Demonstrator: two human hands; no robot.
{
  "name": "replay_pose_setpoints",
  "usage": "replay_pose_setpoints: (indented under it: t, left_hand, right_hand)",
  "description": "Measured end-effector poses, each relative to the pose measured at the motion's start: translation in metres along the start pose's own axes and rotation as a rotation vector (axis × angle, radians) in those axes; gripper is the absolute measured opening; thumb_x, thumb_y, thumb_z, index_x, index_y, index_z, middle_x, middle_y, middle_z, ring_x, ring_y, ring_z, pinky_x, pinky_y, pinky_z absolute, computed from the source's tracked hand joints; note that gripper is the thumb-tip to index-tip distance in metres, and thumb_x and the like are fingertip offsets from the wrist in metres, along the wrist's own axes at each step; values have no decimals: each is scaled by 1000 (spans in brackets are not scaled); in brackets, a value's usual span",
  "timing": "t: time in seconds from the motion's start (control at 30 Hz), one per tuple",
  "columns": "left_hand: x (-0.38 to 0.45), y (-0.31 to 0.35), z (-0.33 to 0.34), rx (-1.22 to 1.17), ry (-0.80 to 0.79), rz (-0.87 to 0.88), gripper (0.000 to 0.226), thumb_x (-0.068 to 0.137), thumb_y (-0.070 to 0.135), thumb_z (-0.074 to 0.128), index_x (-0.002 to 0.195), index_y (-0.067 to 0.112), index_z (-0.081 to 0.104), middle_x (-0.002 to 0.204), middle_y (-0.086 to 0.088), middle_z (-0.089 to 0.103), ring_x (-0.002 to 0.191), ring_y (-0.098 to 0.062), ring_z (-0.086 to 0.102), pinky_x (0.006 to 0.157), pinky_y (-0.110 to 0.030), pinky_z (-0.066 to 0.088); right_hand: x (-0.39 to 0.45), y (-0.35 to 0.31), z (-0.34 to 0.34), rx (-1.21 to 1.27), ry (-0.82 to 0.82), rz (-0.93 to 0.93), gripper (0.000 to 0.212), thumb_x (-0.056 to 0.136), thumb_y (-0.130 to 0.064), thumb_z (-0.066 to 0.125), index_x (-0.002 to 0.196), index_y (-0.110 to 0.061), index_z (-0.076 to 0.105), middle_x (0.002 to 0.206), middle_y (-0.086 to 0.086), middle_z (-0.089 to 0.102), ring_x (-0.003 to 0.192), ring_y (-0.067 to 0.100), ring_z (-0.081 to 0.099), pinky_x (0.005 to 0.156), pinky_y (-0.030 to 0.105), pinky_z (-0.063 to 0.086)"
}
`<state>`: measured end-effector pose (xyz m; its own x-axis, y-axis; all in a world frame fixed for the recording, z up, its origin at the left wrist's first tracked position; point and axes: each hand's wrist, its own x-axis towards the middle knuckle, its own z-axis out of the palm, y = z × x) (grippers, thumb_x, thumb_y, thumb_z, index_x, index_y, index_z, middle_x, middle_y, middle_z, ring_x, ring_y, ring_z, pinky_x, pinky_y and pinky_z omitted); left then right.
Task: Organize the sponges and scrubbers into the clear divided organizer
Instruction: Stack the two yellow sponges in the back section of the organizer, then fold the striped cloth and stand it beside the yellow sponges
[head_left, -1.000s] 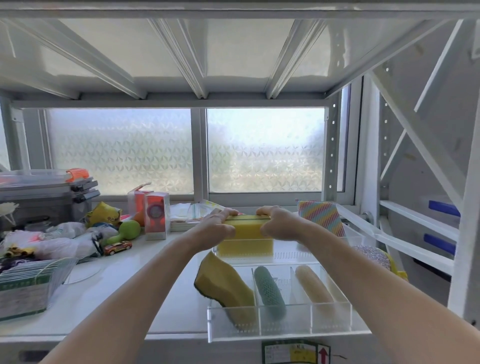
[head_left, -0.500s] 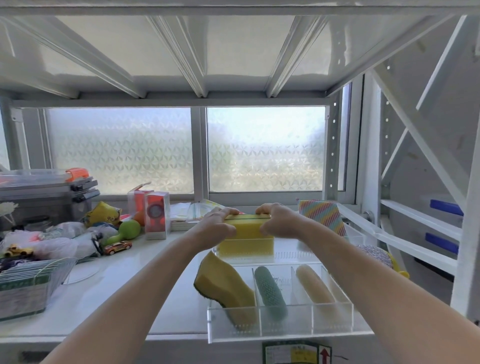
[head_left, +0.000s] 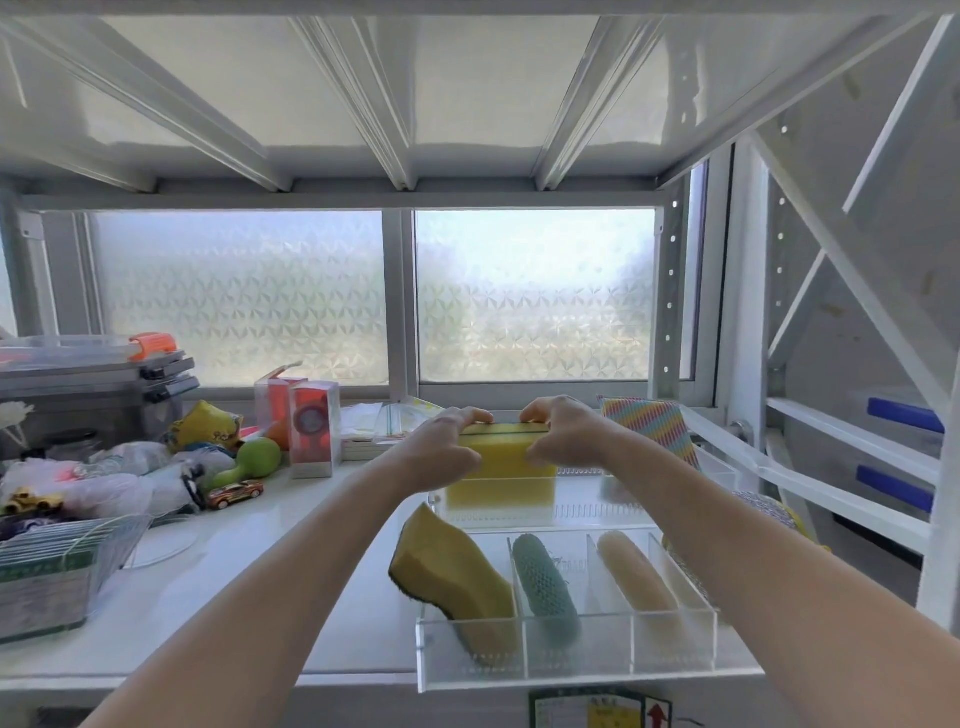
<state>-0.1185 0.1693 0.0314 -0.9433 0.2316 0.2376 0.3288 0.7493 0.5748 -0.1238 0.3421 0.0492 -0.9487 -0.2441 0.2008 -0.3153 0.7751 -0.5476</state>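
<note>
— What's in the clear divided organizer (head_left: 571, 660)?
— Yellow sponge stack (head_left: 501, 475) at its far end, both hands' fingers (head_left: 470, 415) gripping it; nearer compartments hold a curved sponge (head_left: 452, 566), green scrubber (head_left: 545, 587), and cream scrubber (head_left: 631, 571).
— Around it?
— Rainbow cloth (head_left: 649, 426) behind; toy car (head_left: 235, 492) left.

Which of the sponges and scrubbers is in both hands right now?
The yellow block sponge at the organizer's back-left compartment, gripped by the left hand and right hand. The others lie untouched.

A yellow sponge stack (head_left: 501, 467) stands at twelve o'clock in the clear organizer (head_left: 571, 660). At six o'clock lie a mustard sponge (head_left: 452, 566), teal mesh scrubber (head_left: 545, 587) and cream scrubber (head_left: 631, 577). At two o'clock, a rainbow zigzag cloth (head_left: 649, 428).
</note>
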Motion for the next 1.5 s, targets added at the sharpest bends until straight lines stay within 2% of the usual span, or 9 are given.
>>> replay_pose_setpoints:
  t: [0.43, 0.57, 0.7, 0.97, 1.13, 1.2, 1.3, 1.37, 1.5]
  left_hand:
    - [6, -7, 2, 4, 20, 5, 56, 81, 11, 50, 134, 27, 44, 118, 1, 41, 98, -17, 47, 65, -19, 39]
    - [5, -6, 0, 16, -8, 1, 59, 80, 13, 50, 136, 28, 40, 133, -2, 39, 108, -18, 44, 75, -21, 41]
    - [-4, 4, -5, -29, 43, 1, 82, 65, 32, 54, 143, 30, 30, 151, -5, 30, 136, -23, 32, 107, -36, 31]
    - [11, 61, 14, 72, 76, 174, 72, 84, 32, 59, 147, 25, 24, 155, -5, 26, 143, -21, 21, 113, -35, 21]
    - [25, 108, 60, 78, 39, 216, 67, 87, 27, 55, 146, 14, 27, 152, -9, 33, 141, -23, 29, 115, -34, 24]
    - [32, 118, 78, 76, 31, 162, 62, 86, 27, 54, 142, 9, 33, 145, -12, 41, 135, -27, 38, 113, -36, 31]
    - [42, 123, 94, 90, 15, 10, 52, 83, 29, 51, 129, 6, 45, 128, -12, 54, 116, -27, 54, 94, -31, 46]
    - [44, 125, 96, 163, 1, -82, 45, 86, 29, 49, 122, 3, 52, 123, -13, 57, 110, -26, 57, 82, -28, 44]
    - [46, 130, 93, 231, 5, -95, 38, 86, 25, 48, 114, 1, 58, 114, -15, 60, 107, -27, 58, 78, -28, 45]
  right_hand:
    - [4, 7, 6, 0, 13, -11, 57, 78, -21, 62, 134, -21, 49, 118, 2, 54, 97, 17, 56, 80, 27, 50]
    - [3, 8, 5, -9, -4, -15, 61, 80, -21, 61, 139, -21, 44, 125, 3, 51, 101, 17, 54, 80, 24, 45]
    - [-1, 12, -12, 80, 20, -22, 70, 80, -23, 64, 144, -18, 37, 147, 6, 42, 130, 23, 44, 102, 32, 41]
    - [-24, 54, -73, 104, 316, 75, 58, 86, -26, 62, 137, -5, 44, 135, 14, 51, 108, 23, 52, 84, 30, 45]
    - [-39, 86, -82, 23, 320, 180, 60, 85, -30, 63, 135, -3, 43, 134, 16, 52, 118, 30, 53, 97, 38, 47]
    - [-44, 93, -80, -2, 295, 195, 62, 86, -32, 63, 137, -4, 42, 136, 15, 52, 120, 29, 53, 99, 36, 45]
    - [-47, 99, -76, -25, 273, 186, 62, 87, -32, 62, 139, -4, 41, 137, 14, 52, 121, 27, 54, 92, 29, 43]
    - [-48, 100, -75, -43, 267, 174, 60, 87, -30, 62, 138, -3, 43, 135, 13, 55, 118, 25, 56, 84, 24, 40]
    - [-46, 102, -70, -76, 267, 164, 58, 85, -32, 65, 134, -5, 48, 129, 11, 59, 115, 22, 57, 81, 21, 36]
